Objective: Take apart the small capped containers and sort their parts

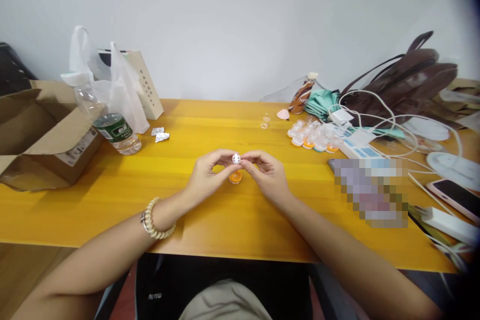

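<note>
grip, left hand (pixel 208 172) and right hand (pixel 268 175): pinching small white piece (pixel 236 159), may drop near orange disc (pixel 235 177) if either slips.

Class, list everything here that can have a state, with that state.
Left hand: pinching small white piece
Right hand: pinching it too
Orange case: open or shut unclear
Cardboard box: open
Water bottle: capped
Brown bottle: capped
Plastic bag: handles up
Pink-edged phone: screen dark

Left grip (pixel 206 174) and right grip (pixel 270 176) hold a small white piece (pixel 236 159), apparently above an orange disc (pixel 235 177).
</note>
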A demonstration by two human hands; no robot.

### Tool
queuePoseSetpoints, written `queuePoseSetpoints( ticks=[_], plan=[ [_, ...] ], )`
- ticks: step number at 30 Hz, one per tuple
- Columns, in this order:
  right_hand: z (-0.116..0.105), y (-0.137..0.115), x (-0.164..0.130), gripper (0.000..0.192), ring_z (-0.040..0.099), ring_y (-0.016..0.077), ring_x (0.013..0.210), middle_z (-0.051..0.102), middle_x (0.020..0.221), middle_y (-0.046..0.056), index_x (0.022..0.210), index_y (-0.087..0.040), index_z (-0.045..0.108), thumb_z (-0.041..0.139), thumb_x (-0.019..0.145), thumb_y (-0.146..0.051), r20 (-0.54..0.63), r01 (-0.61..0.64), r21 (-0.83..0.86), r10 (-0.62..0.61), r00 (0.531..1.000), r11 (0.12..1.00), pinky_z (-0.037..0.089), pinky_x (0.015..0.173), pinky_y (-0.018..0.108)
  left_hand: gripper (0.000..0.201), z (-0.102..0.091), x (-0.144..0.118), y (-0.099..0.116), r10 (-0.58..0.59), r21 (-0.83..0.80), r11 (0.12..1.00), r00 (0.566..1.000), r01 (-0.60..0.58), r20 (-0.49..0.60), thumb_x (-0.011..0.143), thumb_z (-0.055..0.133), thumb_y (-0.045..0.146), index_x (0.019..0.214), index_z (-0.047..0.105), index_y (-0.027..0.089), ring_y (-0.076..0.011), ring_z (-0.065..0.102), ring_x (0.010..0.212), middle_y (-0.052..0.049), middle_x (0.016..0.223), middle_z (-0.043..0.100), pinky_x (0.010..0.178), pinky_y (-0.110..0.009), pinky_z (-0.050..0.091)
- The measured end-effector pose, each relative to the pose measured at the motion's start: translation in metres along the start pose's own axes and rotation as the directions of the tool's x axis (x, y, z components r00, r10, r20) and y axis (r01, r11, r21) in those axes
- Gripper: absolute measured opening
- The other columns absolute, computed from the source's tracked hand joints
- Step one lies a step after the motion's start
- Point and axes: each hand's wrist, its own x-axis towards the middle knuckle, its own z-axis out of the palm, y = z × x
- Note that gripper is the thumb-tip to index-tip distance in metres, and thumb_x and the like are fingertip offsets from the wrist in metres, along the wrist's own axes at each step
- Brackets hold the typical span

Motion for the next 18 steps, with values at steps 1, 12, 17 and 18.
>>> queuePoseSetpoints(
  ticks=[1, 12, 17, 18],
  plan=[
    [0.0, 0.0, 0.0, 0.011, 0.063, 0.0133, 0.076, 0.068, 0.082, 0.0, 0.083, -0.023, 0.066, 0.067, 0.075, -0.03, 0.005, 0.0, -0.031, 0.0, 1.0, 1.0, 0.051, 0.076, 0.029, 0.017, -0.002, 0.001, -0.003, 0.073, 0.089, 0.993, 0.997, -0.074, 0.015, 0.081, 0.062, 0.025, 0.096, 0.061, 0.017, -0.0137, 0.062, 0.076, -0.004, 0.086, 0.066, 0.074, -0.026, 0.051],
    [0.001, 0.006, 0.001, 0.014, 0.069, 0.0158, 0.072, 0.072, 0.078, 0.002, 0.084, -0.018, 0.068, 0.058, 0.075, -0.022, 0.049, -0.087, -0.257, 0.103, 0.993, 0.962, 0.056, 0.07, 0.027, 0.016, -0.011, 0.003, -0.023, 0.372, 0.671, 0.516, 0.845, -0.533, 0.385, 0.092, 0.041, 0.017, 0.091, 0.057, 0.014, -0.0141, 0.055, 0.068, -0.004, 0.075, 0.059, 0.063, -0.025, 0.047],
    [0.003, 0.006, 0.001, 0.016, 0.068, 0.0151, 0.064, 0.072, 0.07, 0.0, 0.08, -0.019, 0.07, 0.056, 0.073, -0.019, 0.019, -0.058, -0.346, 0.069, 0.997, 0.936, 0.057, 0.063, 0.025, 0.018, -0.01, 0.003, -0.022, 0.345, 0.7, 0.418, 0.814, -0.579, 0.467, 0.093, 0.038, 0.016, 0.09, 0.055, 0.014, -0.0142, 0.053, 0.065, -0.003, 0.073, 0.057, 0.061, -0.025, 0.045],
    [0.003, 0.006, 0.001, 0.016, 0.068, 0.0151, 0.063, 0.072, 0.07, 0.0, 0.08, -0.019, 0.07, 0.056, 0.072, -0.018, 0.013, -0.06, -0.346, 0.069, 0.998, 0.936, 0.057, 0.063, 0.025, 0.018, -0.01, 0.003, -0.021, 0.341, 0.702, 0.412, 0.812, -0.581, 0.473, 0.093, 0.037, 0.015, 0.091, 0.055, 0.014, -0.0142, 0.053, 0.066, -0.003, 0.074, 0.057, 0.061, -0.025, 0.045]
  ],
)
